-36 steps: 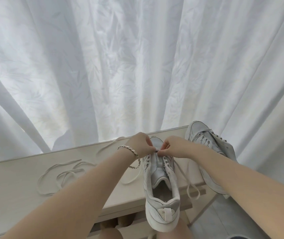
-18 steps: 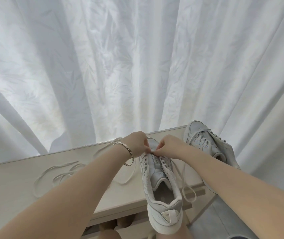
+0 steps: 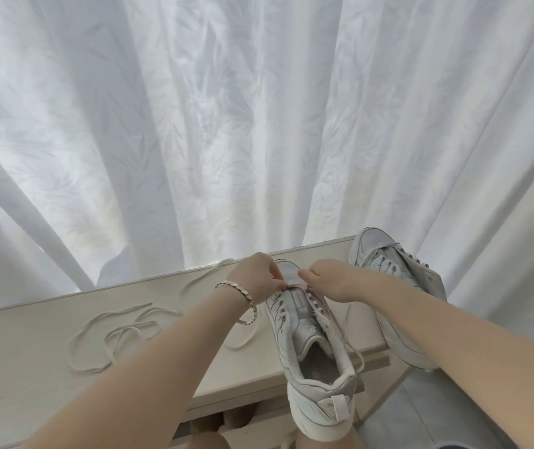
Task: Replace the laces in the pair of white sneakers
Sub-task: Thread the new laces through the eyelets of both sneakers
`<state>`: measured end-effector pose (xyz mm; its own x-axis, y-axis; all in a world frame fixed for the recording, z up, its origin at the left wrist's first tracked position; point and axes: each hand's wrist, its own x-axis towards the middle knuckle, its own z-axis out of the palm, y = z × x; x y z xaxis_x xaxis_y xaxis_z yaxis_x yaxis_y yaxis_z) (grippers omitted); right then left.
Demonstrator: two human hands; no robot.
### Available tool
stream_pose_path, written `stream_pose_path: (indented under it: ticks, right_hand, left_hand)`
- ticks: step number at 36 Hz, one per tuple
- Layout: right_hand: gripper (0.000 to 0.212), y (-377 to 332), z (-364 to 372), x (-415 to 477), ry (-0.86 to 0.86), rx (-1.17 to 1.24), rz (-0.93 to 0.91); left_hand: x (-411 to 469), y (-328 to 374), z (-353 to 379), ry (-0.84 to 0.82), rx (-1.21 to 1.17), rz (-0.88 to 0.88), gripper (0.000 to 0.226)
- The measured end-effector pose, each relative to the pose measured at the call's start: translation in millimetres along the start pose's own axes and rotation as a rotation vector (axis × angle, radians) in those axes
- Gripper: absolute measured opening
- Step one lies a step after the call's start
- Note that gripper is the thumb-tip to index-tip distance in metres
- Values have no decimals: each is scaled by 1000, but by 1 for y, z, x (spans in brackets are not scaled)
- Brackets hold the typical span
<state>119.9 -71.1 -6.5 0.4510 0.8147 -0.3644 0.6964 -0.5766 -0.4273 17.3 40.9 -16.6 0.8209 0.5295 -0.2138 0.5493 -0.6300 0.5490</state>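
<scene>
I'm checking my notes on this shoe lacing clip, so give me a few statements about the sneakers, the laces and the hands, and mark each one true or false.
1. The left hand and the right hand both pinch a lace near the toe end of the nearer sneaker. True.
2. The bracelet is on the right wrist. False: it is on the left wrist.
3. A loose lace lies on the table, left of the arms. True.
4. The other sneaker has no lace in it. False: it is laced, and it sits at the table's right end.
</scene>
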Motion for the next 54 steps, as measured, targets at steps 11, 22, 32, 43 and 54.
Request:
stream_pose_path:
  ticks: [11,22,32,43,54]
  right_hand:
    - [35,30,-3,-22,62,705,34]
    - [29,23,14,-20,-57,564,130]
    - [34,19,11,-27,51,374,35]
    - [45,12,-19,-67,291,642,-293]
    - [24,-9,-63,-113,397,1157,-589]
  left_hand:
    - [1,0,9,27,4,26,9]
    - [-11,0,14,24,4,108,11]
    - [-12,4,23,29,-82,126,20]
    - [-10,5,28,156,-25,189,15]
    - [-9,14,24,228,-101,156,13]
